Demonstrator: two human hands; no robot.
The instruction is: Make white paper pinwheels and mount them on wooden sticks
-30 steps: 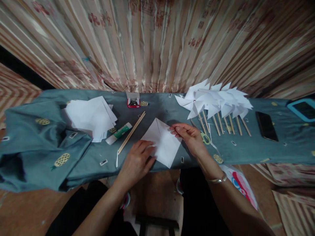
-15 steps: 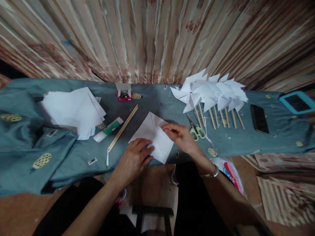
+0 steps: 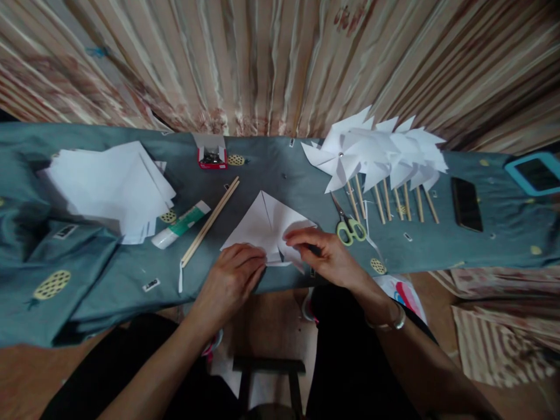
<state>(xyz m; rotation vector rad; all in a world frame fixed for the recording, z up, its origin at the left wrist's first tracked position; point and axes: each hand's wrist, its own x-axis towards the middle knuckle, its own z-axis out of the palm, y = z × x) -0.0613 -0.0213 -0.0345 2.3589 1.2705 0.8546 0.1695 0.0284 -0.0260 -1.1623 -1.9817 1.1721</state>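
A white paper square (image 3: 256, 224) with creases or cuts toward its middle lies in front of me at the table's near edge. Its near corner is bent up, leaving a gap by the middle. My left hand (image 3: 235, 271) closes over the left near edge, with its thumb and fingertips together on the paper. On the other side, my right hand (image 3: 326, 254) has its fingers curled on the right flap, which curves up; its thumb is partly hidden. Green-handled scissors (image 3: 350, 229) lie just beyond the right hand.
Finished paper pinwheels (image 3: 376, 151) on sticks lie at back right, near a phone (image 3: 466, 204) and a blue-framed device (image 3: 536, 173). Leftward are wooden sticks (image 3: 212, 220), a glue tube (image 3: 181, 224), a red box (image 3: 212, 158) of small metal pieces and a paper stack (image 3: 109, 186).
The paper, flat before, now has its near corner bent up and its right side curving. Both hands have shifted slightly, and the camera view has moved a little.
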